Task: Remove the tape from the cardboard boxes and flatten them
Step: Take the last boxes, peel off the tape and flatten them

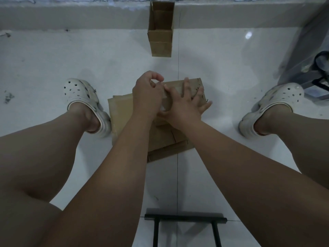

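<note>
While the person is sitting with legs apart over a white tiled floor (pixel 53 56), a stack of flattened cardboard (pixel 122 111) is lying between the feet near the floor's middle, its long axis running from the near side toward the far wall and turned slightly to the right. An open box (pixel 161 32) is standing at the far edge of the floor against the wall's base, its long axis pointing away from the person and its open mouth facing the camera. A black metal frame (pixel 185 220) is showing at the near edge.

On top of the stack's far end, a smaller cardboard box (pixel 193 84) is lying under both hands, its long axis running left to right and rising a little toward the right.

The right hand (pixel 184 107) is pressing down on this box, its fingers (pixel 186 86) straight and spread wide across the cardboard. The left hand (pixel 146 95) is hovering at the box's left end with fingers curled, thumb and forefinger closing together on what looks like a pale strip of tape (pixel 164 92) lying along that end, just beside the right thumb. How firmly the strip is being pinched is hard to tell.

Pale perforated clogs are sitting on the left foot (pixel 80 91) and the right foot (pixel 283 93), well apart on either side of the stack.
</note>
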The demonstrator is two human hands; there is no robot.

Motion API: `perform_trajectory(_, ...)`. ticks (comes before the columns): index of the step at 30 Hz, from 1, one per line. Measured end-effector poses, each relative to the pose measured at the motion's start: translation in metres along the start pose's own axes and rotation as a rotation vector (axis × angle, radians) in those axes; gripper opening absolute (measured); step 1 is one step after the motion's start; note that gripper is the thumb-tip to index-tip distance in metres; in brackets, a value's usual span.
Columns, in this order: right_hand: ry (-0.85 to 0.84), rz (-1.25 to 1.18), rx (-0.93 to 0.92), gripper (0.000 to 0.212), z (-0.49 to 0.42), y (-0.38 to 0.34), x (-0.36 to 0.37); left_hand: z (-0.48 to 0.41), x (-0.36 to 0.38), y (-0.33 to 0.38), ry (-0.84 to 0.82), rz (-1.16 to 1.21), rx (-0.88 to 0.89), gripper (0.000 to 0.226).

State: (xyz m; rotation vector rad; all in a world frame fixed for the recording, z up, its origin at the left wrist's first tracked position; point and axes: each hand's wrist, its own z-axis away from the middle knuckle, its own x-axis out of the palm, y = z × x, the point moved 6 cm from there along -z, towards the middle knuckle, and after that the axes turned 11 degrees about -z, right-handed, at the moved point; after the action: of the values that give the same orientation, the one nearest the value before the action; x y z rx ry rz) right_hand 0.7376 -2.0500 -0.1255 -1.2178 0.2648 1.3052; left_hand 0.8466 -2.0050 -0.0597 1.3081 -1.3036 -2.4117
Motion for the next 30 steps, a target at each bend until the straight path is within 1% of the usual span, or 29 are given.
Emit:
perform_trajectory(2,0.049,0.132,-0.088,0.087,-0.001,-0.008,-0.003,-0.003,-0.006,-0.006,0.03,-0.031,-0.044,0.017)
perform_trajectory(4,0.032,0.218,-0.178,0.095,-0.002,-0.016,-0.002,-0.007,-0.007,-0.013,-0.022,-0.222,-0.078,0.017)
perform_trajectory(5,-0.002,0.24,-0.209,0.097,-0.002,-0.02,0.0,-0.009,-0.006,-0.016,-0.063,-0.347,-0.078,0.023)
perform_trajectory(7,-0.059,0.257,-0.25,0.09,-0.001,-0.026,0.002,-0.008,-0.006,-0.021,-0.136,-0.535,-0.087,0.034)
perform_trajectory(9,-0.083,0.253,-0.268,0.082,-0.001,-0.029,-0.001,-0.005,-0.008,-0.022,-0.152,-0.671,-0.037,0.03)
perform_trajectory(11,-0.101,0.253,-0.261,0.085,0.001,-0.027,-0.004,-0.002,-0.007,-0.02,-0.177,-0.784,0.015,0.032)
perform_trajectory(13,-0.103,0.276,-0.249,0.093,0.005,-0.023,-0.004,-0.002,-0.004,-0.02,-0.22,-0.842,0.027,0.035)
perform_trajectory(16,-0.074,0.312,-0.252,0.103,0.013,-0.021,-0.001,-0.002,-0.007,-0.023,-0.256,-0.895,-0.01,0.037)
perform_trajectory(18,-0.059,0.305,-0.25,0.104,0.017,-0.022,-0.001,-0.001,-0.007,-0.022,-0.305,-0.955,0.012,0.032)
perform_trajectory(20,-0.055,0.293,-0.227,0.104,0.021,-0.023,-0.002,-0.001,-0.008,-0.022,-0.311,-0.95,0.036,0.024)
perform_trajectory(23,-0.035,0.272,-0.173,0.1,0.025,-0.027,-0.007,0.003,-0.011,-0.022,-0.251,-0.892,0.02,0.024)
perform_trajectory(26,-0.004,0.266,-0.105,0.098,0.03,-0.033,-0.016,0.012,-0.007,-0.013,-0.135,-0.87,0.137,0.023)
perform_trajectory(28,0.006,0.293,-0.077,0.101,0.031,-0.036,-0.022,0.017,-0.003,-0.007,-0.105,-0.85,0.221,0.021)
perform_trajectory(30,-0.004,0.338,-0.062,0.102,0.031,-0.038,-0.028,0.018,0.001,-0.003,-0.094,-0.912,0.318,0.018)
